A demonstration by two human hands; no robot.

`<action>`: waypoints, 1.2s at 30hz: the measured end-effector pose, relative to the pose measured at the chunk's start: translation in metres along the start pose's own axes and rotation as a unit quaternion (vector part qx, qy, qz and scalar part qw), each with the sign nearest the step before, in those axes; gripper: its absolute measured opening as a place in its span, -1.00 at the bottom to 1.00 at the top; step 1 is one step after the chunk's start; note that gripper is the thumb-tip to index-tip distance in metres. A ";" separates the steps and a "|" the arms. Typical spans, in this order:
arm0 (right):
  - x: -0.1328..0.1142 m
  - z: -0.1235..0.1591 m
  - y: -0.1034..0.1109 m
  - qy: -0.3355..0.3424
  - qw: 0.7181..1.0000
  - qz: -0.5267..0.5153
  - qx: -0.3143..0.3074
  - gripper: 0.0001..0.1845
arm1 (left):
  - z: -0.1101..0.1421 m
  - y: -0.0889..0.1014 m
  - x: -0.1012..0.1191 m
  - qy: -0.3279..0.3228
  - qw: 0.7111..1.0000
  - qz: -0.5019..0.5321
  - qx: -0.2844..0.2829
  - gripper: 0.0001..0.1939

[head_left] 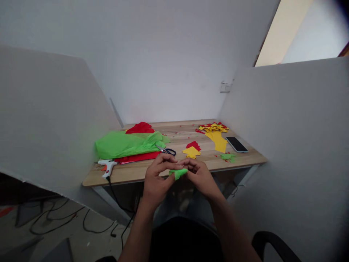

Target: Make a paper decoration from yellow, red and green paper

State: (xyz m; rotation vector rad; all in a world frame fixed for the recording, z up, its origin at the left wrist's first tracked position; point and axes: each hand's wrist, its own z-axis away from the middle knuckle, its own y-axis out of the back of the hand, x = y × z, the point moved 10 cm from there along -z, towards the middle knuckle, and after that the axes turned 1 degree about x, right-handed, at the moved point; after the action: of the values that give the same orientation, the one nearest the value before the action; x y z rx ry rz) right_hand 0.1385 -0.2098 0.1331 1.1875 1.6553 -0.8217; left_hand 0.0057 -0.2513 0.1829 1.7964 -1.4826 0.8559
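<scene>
Far left on my feed I get a tangle of black cables (51, 214) on a dim floor, and the frame cuts some of them off. Then the white glue gun (108, 168) on the table's near left corner; its cord drops over the edge and I lose it in the dark underneath. Big crumpled green sheet (127, 143) behind that, covering most of whatever red stuff (140, 128) pokes out. Scissors (170, 151) next, blades by the green, one handle loop hard to make out.

The left hand (159, 178) and right hand (200, 178) are close together at the table's front edge, both pinching a small green piece (178, 173) between them. Fingers hide its ends, so I can't tell its full shape. Just beyond, a yellow cutout (191, 152) covers part of a red one (194, 145). Right of that: jumbled yellow scraps (214, 127), too overlapped to count, then a dark-screened phone (237, 144).
</scene>
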 end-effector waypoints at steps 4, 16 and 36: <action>-0.028 0.011 0.013 0.174 0.971 0.137 0.089 -0.70 | 0.007 -0.001 -0.035 0.163 0.966 0.187 0.073 -0.83; -0.070 0.045 0.004 0.393 0.895 0.184 0.104 -0.65 | 0.017 -0.021 -0.049 0.269 0.923 0.271 0.041 -0.72; -0.050 0.024 0.017 0.120 0.968 0.156 0.157 -0.82 | 0.009 -0.005 -0.001 0.008 0.993 -0.119 0.007 -0.74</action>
State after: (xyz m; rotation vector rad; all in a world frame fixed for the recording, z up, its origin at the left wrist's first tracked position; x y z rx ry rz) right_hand 0.1674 -0.2427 0.1703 1.7782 1.5025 -0.7791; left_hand 0.0117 -0.2575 0.1768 1.9256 -1.2242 0.7596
